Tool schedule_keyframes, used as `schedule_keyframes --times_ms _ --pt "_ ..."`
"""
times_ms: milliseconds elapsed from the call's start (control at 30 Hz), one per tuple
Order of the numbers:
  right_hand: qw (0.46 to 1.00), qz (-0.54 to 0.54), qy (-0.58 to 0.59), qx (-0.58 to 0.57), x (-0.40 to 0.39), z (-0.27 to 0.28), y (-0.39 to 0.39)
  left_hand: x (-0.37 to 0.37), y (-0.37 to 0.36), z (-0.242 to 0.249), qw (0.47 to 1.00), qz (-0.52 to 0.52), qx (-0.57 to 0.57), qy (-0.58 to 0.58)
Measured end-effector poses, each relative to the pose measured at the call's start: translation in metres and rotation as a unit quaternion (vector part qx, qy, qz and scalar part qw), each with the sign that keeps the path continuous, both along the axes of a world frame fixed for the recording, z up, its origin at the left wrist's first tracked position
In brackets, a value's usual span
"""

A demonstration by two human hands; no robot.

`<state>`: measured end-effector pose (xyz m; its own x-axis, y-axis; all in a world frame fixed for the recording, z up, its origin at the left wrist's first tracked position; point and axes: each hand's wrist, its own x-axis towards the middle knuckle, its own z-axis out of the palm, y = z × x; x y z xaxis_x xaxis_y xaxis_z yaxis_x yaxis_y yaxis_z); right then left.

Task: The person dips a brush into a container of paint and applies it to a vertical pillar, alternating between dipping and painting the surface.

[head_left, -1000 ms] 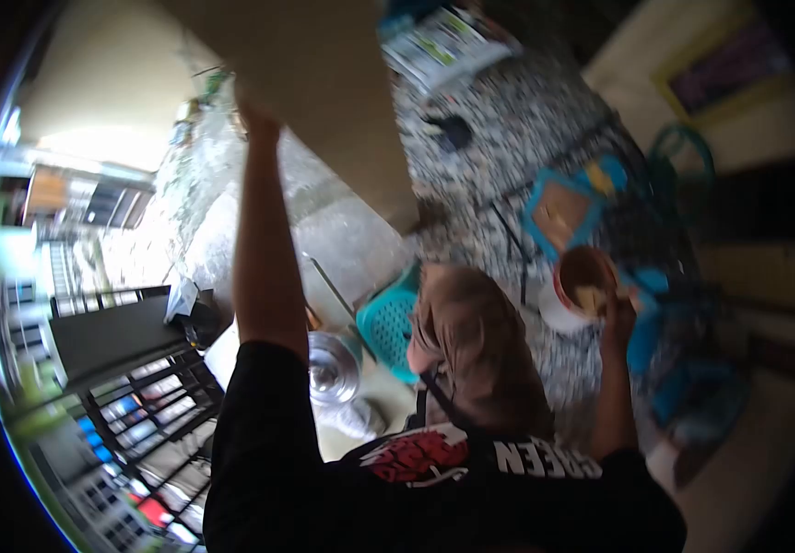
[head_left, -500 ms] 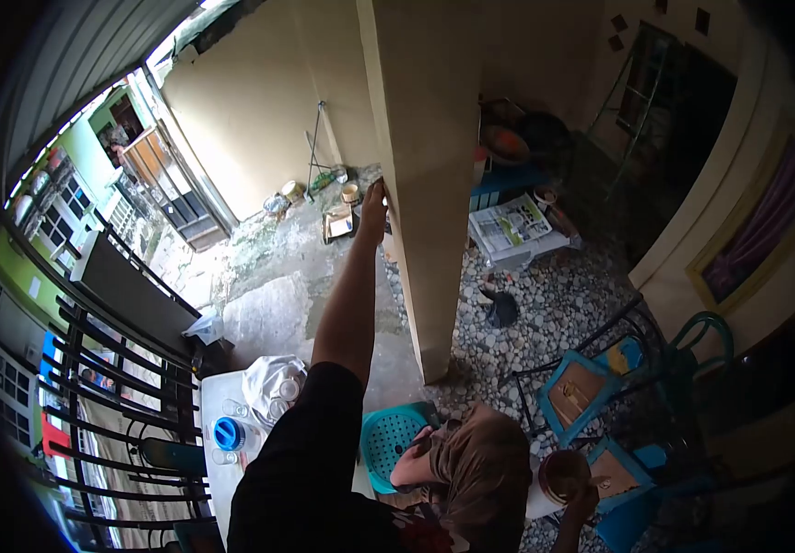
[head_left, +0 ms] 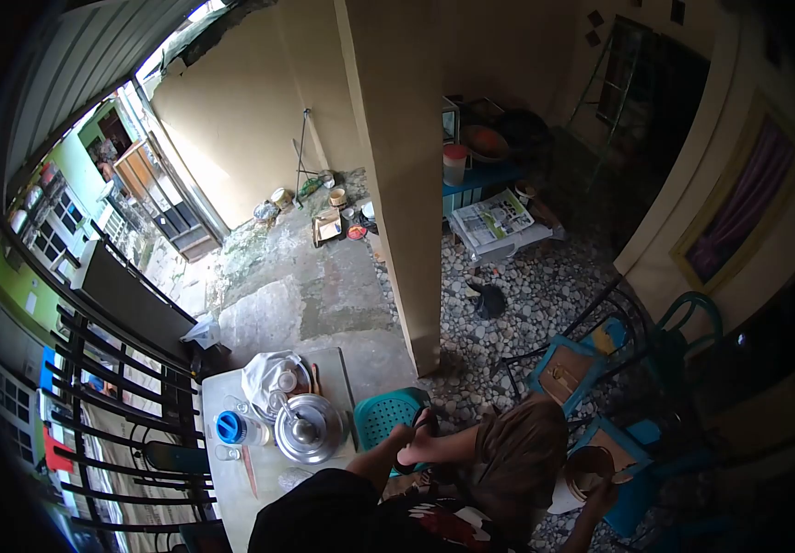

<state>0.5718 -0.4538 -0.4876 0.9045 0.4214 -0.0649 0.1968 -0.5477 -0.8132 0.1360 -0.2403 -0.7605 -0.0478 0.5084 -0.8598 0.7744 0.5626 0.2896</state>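
Note:
My left hand (head_left: 399,437) is low, beside my bare foot (head_left: 420,449) at the edge of a green perforated stool (head_left: 381,415); its fingers are too small and dark to make out. At the lower right, my right hand (head_left: 604,500) grips the rim of a round brown pot (head_left: 589,465) with something pale inside. Brown trousers (head_left: 517,447) cover my bent leg. Left of the stool, a table (head_left: 264,493) bears a lidded silver pot (head_left: 308,429), a blue-lidded jug (head_left: 229,427), glasses and a white cloth (head_left: 266,380).
A pillar (head_left: 402,184) rises ahead. Blue-framed chairs (head_left: 565,373) stand at the right on pebbled floor, near a dark cat-like shape (head_left: 488,300). Newspapers (head_left: 494,224) lie beyond. Black railings (head_left: 121,405) run along the left. A person (head_left: 105,168) is outside the gate.
My left hand has come away from the pillar and down to my foot. The silver pot on the table is now uncovered to view. My leg and right hand with the brown pot have shifted right.

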Motion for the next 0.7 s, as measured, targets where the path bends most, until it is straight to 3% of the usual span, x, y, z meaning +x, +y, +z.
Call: schedule_keyframes --times_ms 33,67,133,167,233,300,333,433,500,533,567,600,633,700 --pt "0.995 -0.027 -0.016 0.098 0.001 0.005 0.001 0.000 -0.044 -0.004 0.986 0.043 0.151 0.053" --pt "1.000 -0.016 0.002 0.003 0.017 0.007 -0.006 -0.003 -0.064 0.005 0.989 0.045 0.139 -0.002" --pt "0.997 0.012 -0.075 -0.006 0.028 0.008 -0.007 -0.005 -0.097 0.014 0.990 0.052 0.126 0.040" --pt "0.988 0.041 -0.145 -0.012 0.032 0.008 -0.008 -0.018 -0.111 -0.017 0.986 0.011 0.165 0.020" --pt "0.983 0.076 -0.158 -0.049 0.047 0.013 -0.004 -0.033 -0.120 -0.007 0.992 0.068 0.092 0.060" --pt "0.970 0.136 -0.167 -0.114 0.052 0.015 0.003 -0.049 -0.118 0.014 0.985 0.081 0.130 0.079" --pt "0.997 0.045 -0.003 -0.064 0.018 0.062 0.028 -0.059 -0.113 0.031 0.986 0.036 0.147 0.075" --pt "0.996 0.090 -0.005 0.013 0.011 0.055 0.045 -0.078 -0.098 0.025 0.967 0.093 0.220 0.093" --pt "0.991 0.128 -0.033 0.002 0.013 0.033 0.056 -0.084 -0.087 0.032 0.947 0.167 0.273 -0.022" --pt "0.984 0.167 -0.068 -0.008 0.021 0.016 0.070 -0.070 -0.084 0.073 0.933 0.242 0.263 -0.032" --pt "0.982 0.173 -0.047 -0.064 0.045 -0.032 0.077 -0.066 -0.081 0.071 0.913 0.319 0.248 -0.049" --pt "0.980 0.193 -0.023 -0.041 0.042 -0.028 0.094 -0.066 -0.088 0.054 0.887 0.393 0.231 -0.071" --pt "0.977 0.211 0.000 -0.015 0.028 -0.019 0.110 -0.081 -0.096 -0.023 0.886 0.367 0.277 -0.057" --pt "0.950 0.308 -0.040 0.025 0.022 -0.020 0.142 -0.056 -0.088 0.026 0.917 0.234 0.317 0.054"
